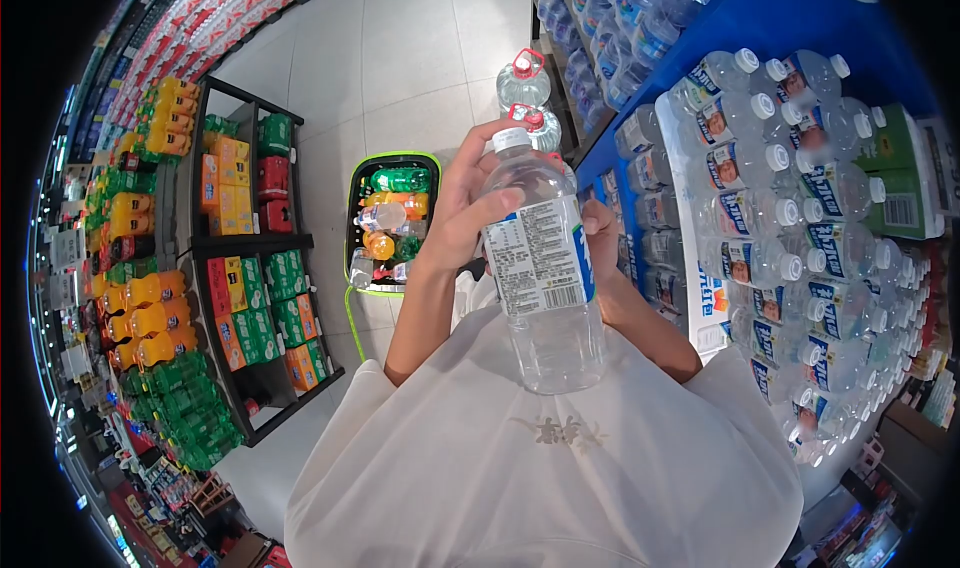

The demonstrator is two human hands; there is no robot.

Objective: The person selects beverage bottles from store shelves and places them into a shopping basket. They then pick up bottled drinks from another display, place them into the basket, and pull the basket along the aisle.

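"One clear plastic drink bottle [550, 348], with white cap [511, 140] and white-and-blue label [530, 243] in fine print and barcode. Location?"

"In front of the white shirt [450, 458], label toward the wearer; tilted, base nearer the body, neck away. Contact with shirt: impossible to tell."

"Grip?"

"Left hand [470, 203]: wrapped around the shoulder, thumb across the front, just above the label. Right hand [602, 230]: at the label's right edge, thumb bent, fingers mostly hidden; firmness of hold impossible to tell."

"Handling?"

"Probably weighty if full, fill level unclear; likely smooth, thin-walled, prone to denting under a hard squeeze, slippery when damp. Hardly fragile, by estimate. Best purchase: one hand below the cap, the other under the base."

"Surroundings?"

"Two clear jugs with red handles [525, 90], just beyond the neck in view. One black basket with bright green rim [398, 156], forward left on pale tiled floor [400, 68]; green, orange and clear bottles [400, 180] inside. Farther left, one black shelf rack [250, 243] of boxed drinks [235, 158]. On the right, rows of white-capped bottles [735, 173] beside a blue display stand [790, 38]."

"Obstructions?"

"Jugs ahead; stacked bottles near the right elbow; green strip [352, 316] along the floor by the basket."
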